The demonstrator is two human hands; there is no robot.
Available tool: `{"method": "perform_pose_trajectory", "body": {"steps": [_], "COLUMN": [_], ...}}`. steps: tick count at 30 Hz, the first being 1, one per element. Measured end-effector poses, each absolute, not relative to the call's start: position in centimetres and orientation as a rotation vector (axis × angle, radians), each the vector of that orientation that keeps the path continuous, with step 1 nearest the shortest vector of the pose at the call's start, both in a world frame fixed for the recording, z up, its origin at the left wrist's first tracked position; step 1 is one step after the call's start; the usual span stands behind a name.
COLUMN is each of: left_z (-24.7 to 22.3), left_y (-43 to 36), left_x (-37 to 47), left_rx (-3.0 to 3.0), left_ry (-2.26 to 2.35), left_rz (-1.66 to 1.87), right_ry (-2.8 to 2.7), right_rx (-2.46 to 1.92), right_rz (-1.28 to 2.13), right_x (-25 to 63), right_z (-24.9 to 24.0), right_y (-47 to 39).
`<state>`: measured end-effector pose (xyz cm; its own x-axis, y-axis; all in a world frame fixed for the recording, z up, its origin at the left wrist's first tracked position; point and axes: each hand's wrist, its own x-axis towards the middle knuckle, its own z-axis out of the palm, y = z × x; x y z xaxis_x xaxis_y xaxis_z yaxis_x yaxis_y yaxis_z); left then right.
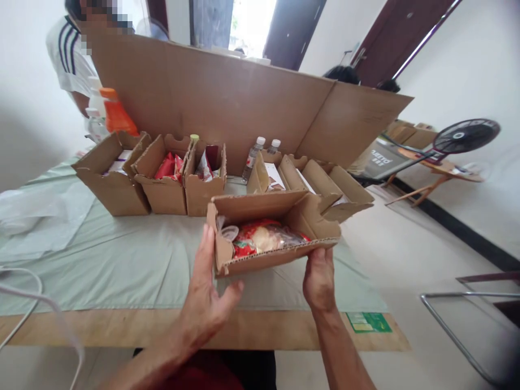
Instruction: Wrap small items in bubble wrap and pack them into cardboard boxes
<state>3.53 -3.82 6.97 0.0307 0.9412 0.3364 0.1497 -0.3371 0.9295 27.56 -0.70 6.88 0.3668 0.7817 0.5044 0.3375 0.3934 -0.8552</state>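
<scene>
Between my two hands is an open-topped cardboard box (268,264), tilted above the front of the cloth. Inside it lie red printed packets (266,238) in clear film and a small clear plastic piece (229,233). My left hand (209,287) presses its fingers on the box's left end, the thumb standing apart in front. At the lower right front corner, my right hand (319,279) grips the box with bent fingers, partly hidden beneath it. Behind it stand several similar boxes, among them one with red packets (161,189) and one with a white item (260,176).
A tall cardboard panel (227,92) stands behind the boxes, with an orange bottle (118,114) and clear bottles (252,157) near it. Clear plastic (44,216) and a white cable (49,298) lie left. A fan (463,138) stands right; a person (73,59) is behind the panel.
</scene>
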Motion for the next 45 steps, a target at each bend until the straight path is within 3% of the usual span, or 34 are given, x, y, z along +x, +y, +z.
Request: {"method": "perform_pose_trajectory", "body": {"steps": [6, 24, 34, 45], "left_z": [2.6, 1.2, -0.6, -0.2], "left_y": [-7.6, -7.3, -8.0, 3.1], "left_x": [3.8, 5.2, 7.6, 10.7], "left_rx": [1.444, 1.552, 1.793, 1.767], "left_ry": [1.293, 1.312, 1.171, 1.156], "left_rz": [1.363, 1.390, 1.251, 1.113], "right_ry": [-1.254, -1.302, -1.248, -0.888], "right_rx": [-1.250, -1.221, -1.114, -1.380], "right_rz": [0.423, 0.298, 0.634, 0.644], "right_x": [25.5, 18.8, 21.9, 23.2], "right_z": [3.0, 2.6, 1.7, -3.6], "right_y": [3.1, 8.8, 9.8, 9.5]}}
